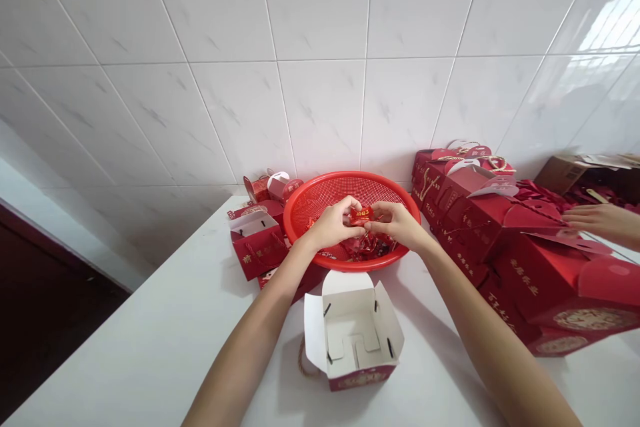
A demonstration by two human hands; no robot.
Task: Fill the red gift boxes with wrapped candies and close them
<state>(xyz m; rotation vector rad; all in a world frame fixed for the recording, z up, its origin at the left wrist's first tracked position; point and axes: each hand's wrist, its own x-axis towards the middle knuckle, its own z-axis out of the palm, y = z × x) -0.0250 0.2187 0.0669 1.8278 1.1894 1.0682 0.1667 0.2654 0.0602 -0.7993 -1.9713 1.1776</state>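
Observation:
My left hand (331, 223) and my right hand (398, 223) meet over a red perforated basket (320, 195) and together pinch a small red wrapped candy (361, 214). More red wrapped candies (370, 247) lie in the basket under my hands. In front of the basket, close to me, an open gift box (353, 330) stands on the white table (150, 347); it is red outside, white inside, its flaps are up and nothing is in it.
Finished red gift boxes (500, 240) are stacked along the right. A few more red boxes (257, 240) sit left of the basket. Another person's hand (603, 221) reaches in at the far right near a cardboard box (565, 173). A tiled wall stands behind.

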